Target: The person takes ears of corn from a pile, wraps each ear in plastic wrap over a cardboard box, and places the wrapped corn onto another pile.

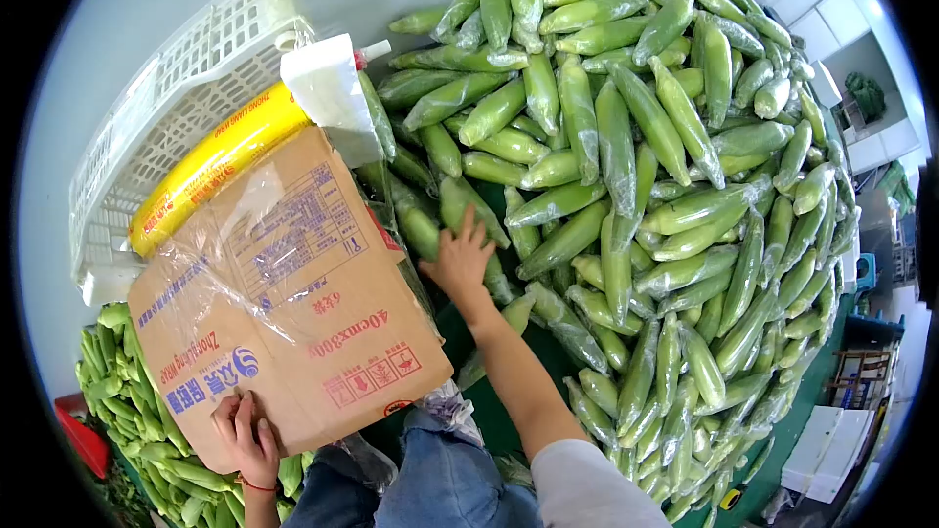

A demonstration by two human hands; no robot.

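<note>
A long green ear of corn in its leafy husk [466, 207] lies at the near-left edge of a big pile of green corn in shiny clear wrap [675, 284]. The person's right hand [462, 262] is on it, with the fingers spread and the grip loose, not squeezed. The left hand [246, 440] rests on a flat-topped brown cardboard box [293, 342] with red and blue writing. Its fingers are bent, but one cannot tell if its grip has hold of the box. A shiny yellow roll with red letters [220, 171] lies along the box's far edge. Behind it stands a white plastic crate with holes [196, 49]. More green corn [117, 401] is heaped left of the box.
</note>
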